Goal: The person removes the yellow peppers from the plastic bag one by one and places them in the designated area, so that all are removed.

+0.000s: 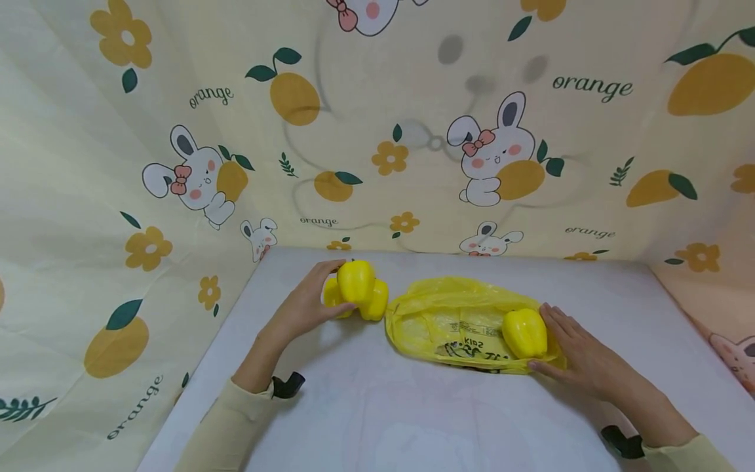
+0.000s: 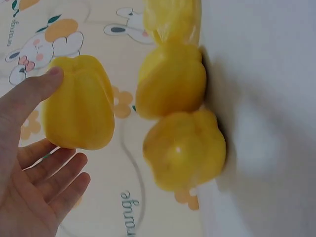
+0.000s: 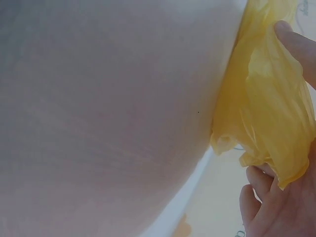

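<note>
My left hand (image 1: 305, 300) holds a yellow bell pepper (image 1: 356, 282) between thumb and fingertips, raised off the table. Just behind and below it, two more yellow bell peppers (image 2: 173, 81) (image 2: 185, 150) sit side by side on the table. A yellow plastic bag (image 1: 415, 324) with dark printing lies spread to their right. Another bell pepper (image 1: 525, 333) is at the bag's right end. My right hand (image 1: 590, 357) grips that end, thumb in front and fingers behind. In the right wrist view, crumpled yellow plastic (image 3: 269, 98) lies between thumb and fingers.
The white table (image 1: 413, 419) reaches back to a cream cloth backdrop (image 1: 354, 151) printed with rabbits, oranges and flowers. More of this cloth hangs at the left and right sides. A dark band (image 1: 288, 385) is on the left wrist, another (image 1: 622, 442) on the right.
</note>
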